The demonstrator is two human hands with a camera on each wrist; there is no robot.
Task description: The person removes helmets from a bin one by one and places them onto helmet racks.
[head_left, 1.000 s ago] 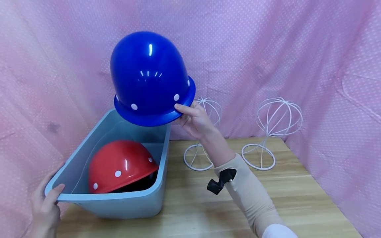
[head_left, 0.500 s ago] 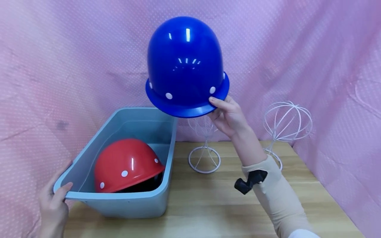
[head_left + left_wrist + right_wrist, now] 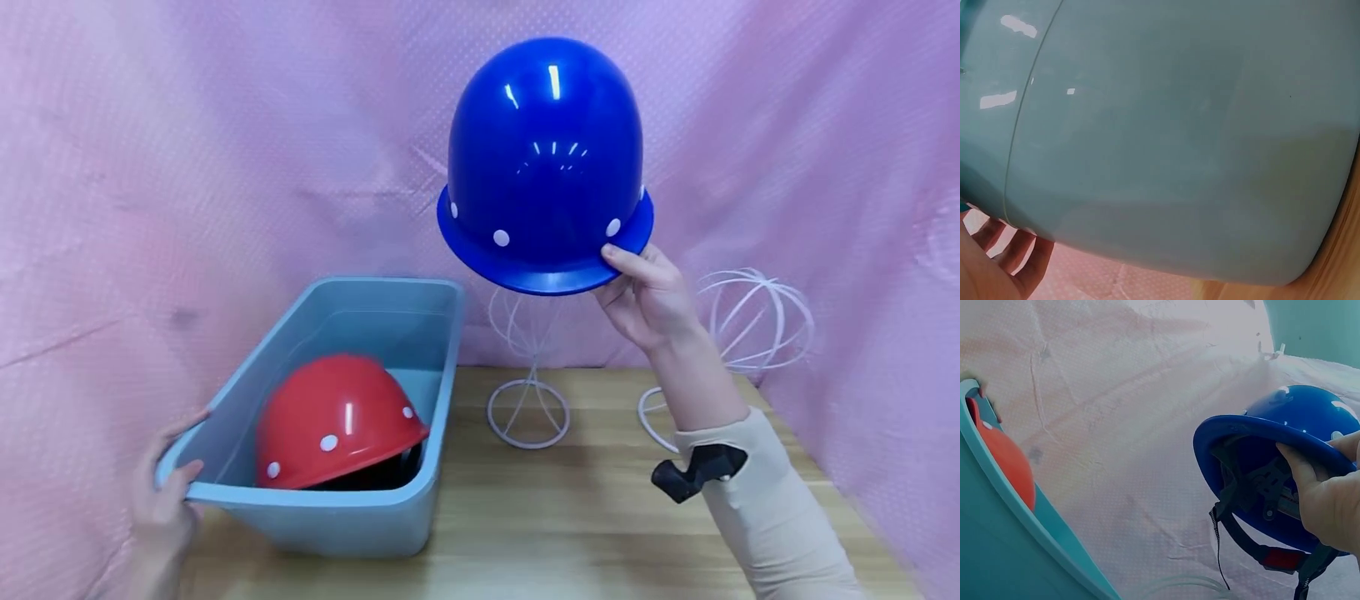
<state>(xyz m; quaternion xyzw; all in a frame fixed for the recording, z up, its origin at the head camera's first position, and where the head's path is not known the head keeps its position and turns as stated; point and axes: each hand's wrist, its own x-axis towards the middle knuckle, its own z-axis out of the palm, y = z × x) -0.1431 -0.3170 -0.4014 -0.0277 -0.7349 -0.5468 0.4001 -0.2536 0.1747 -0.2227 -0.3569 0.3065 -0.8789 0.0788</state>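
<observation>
A blue hard hat [image 3: 547,167] is held up in the air by my right hand [image 3: 652,296], thumb on top of the brim and fingers beneath it. In the right wrist view, the dark inner harness and chin strap [image 3: 1282,557] hang below the blue shell [image 3: 1310,406]. My left hand [image 3: 167,500] grips the near left corner of a grey-blue plastic bin [image 3: 322,498]. Inside that bin lies a red hard hat [image 3: 337,417], tilted, with white rivets. The left wrist view shows the bin's outer wall [image 3: 1147,137] and curled fingers [image 3: 1035,262] at its rim.
Two white wire stands with globe-like tops are on the wooden table [image 3: 510,508]: one stand [image 3: 528,414] behind the blue hat, another stand [image 3: 761,321] partly behind the right forearm. A pink dotted curtain [image 3: 225,167] surrounds the table.
My right hand has carried the blue hard hat from above the bin to the right and slightly up, over the nearer wire stand. My left hand keeps its grip on the bin.
</observation>
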